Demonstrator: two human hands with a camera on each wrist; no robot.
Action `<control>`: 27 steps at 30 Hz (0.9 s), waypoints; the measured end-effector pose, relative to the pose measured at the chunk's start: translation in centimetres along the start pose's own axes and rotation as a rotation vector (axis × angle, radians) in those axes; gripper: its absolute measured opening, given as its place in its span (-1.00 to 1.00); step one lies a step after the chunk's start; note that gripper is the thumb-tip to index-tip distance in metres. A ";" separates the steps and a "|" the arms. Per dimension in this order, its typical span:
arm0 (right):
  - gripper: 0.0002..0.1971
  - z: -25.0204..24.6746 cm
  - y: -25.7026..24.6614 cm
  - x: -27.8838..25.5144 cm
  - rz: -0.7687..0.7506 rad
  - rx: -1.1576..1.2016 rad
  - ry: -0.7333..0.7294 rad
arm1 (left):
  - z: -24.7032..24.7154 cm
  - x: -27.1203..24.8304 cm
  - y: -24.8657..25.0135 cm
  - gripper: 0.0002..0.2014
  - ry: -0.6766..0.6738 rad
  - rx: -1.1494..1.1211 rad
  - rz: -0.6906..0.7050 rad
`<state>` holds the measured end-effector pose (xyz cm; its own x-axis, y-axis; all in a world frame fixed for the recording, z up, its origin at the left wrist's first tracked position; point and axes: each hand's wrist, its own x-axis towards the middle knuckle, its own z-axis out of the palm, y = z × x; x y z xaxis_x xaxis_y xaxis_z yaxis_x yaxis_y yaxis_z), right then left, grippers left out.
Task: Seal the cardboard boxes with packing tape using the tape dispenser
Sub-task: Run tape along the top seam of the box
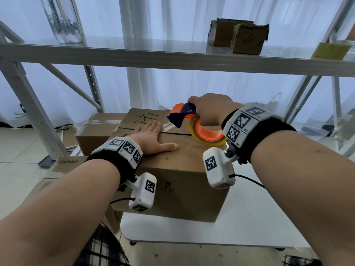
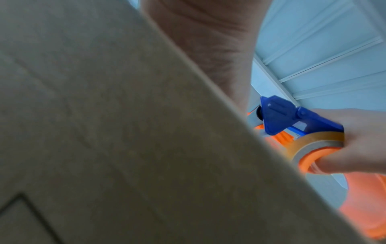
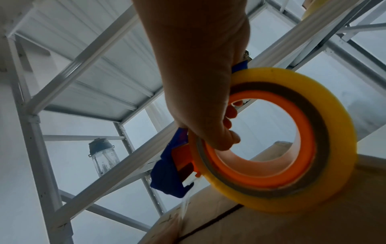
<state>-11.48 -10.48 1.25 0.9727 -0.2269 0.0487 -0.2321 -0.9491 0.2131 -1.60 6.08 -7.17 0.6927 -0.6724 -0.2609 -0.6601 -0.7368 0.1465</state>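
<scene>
One cardboard box (image 1: 178, 160) stands on the white surface (image 1: 249, 217), two more boxes (image 1: 96, 129) just behind and left. The left hand (image 1: 153, 139) lies flat on its top, fingers straight. The right hand (image 1: 209, 112) grips one tape dispenser (image 1: 182, 115) above the centre seam, its tape roll (image 1: 207, 134) touching the top.

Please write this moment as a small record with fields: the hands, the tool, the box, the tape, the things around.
left hand: flat, palm down, pressing the top of the cardboard box
right hand: grips the tape dispenser above the box
tape roll: yellowish, on an orange hub
seam: dark line across the box top, partly taped by the left fingertips
tape strip: runs from the dispenser down to the box
behind: another box; shelf with small boxes
</scene>
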 end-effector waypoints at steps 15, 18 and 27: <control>-0.33 -0.2 1.5 -0.3 0.007 -0.109 -0.052 | 0.1 0.2 -0.3 0.13 -0.010 0.017 0.018; -0.35 0.2 1.8 -0.8 0.026 -0.105 -0.047 | 0.0 0.2 0.0 0.10 -0.014 0.042 0.020; -0.39 0.6 1.8 -0.7 0.020 -0.091 -0.017 | -0.3 -0.2 1.2 -0.10 -0.030 0.091 0.075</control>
<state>-12.55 -12.21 0.98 0.9675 -0.2502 0.0373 -0.2497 -0.9208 0.2996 -2.48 5.32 -6.67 0.6319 -0.7221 -0.2815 -0.7346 -0.6738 0.0796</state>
